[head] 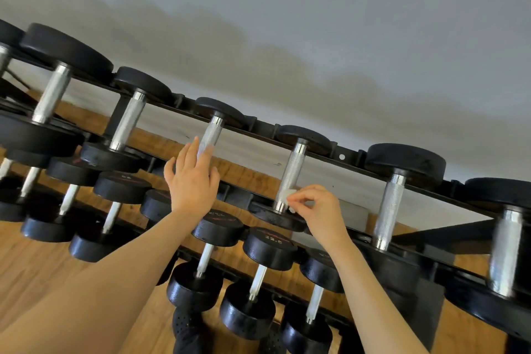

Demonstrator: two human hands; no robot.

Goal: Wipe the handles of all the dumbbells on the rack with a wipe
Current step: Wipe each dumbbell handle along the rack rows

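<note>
On the top rack point(349, 154), the right hand point(317, 210) pinches a small crumpled white wipe point(284, 195) against a knurled chrome dumbbell handle point(291, 169); its lower end is hidden. The left hand point(192, 181), fingers straight, covers the neighbouring handle's point(211, 135) base.

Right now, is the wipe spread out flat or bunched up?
Bunched up. The wipe is a small white wad pinched in the right hand fingertips, pressed against the lower end of a dumbbell handle.
</note>
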